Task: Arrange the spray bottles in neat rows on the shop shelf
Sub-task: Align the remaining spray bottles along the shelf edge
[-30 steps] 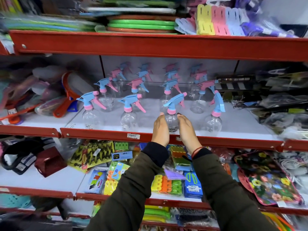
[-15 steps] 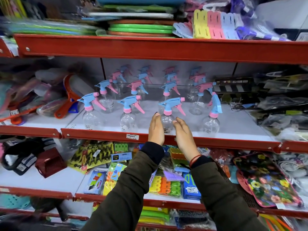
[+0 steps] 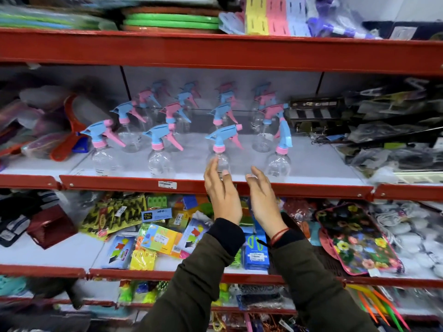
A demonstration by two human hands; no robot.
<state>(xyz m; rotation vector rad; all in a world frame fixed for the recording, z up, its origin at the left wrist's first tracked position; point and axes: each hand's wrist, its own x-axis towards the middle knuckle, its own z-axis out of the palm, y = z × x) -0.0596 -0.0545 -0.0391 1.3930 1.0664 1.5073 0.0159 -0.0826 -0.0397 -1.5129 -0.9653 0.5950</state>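
Observation:
Several clear spray bottles with blue and pink trigger heads stand in rows on the white middle shelf [image 3: 311, 164]. The third bottle in the front row [image 3: 221, 149] stands upright with its nozzle pointing left. My left hand [image 3: 223, 190] is just in front of it, fingers apart, fingertips near or touching its clear body. My right hand [image 3: 261, 197] hovers open to the right of that bottle, holding nothing. The front right bottle [image 3: 279, 156] has its blue trigger head turned sideways, unlike the other front bottles.
A red shelf lip [image 3: 143, 183] with a price label runs along the front. Bagged goods [image 3: 383, 130] crowd the right side, red-handled items [image 3: 69, 130] the left. Packaged toys and clips [image 3: 158, 238] fill the shelf below; foam mats [image 3: 172, 20] lie above.
Both hands have let go of the third front bottle and pulled back towards me, spreading apart. The bottle stays upright, its nozzle now turned to the left like its neighbours.

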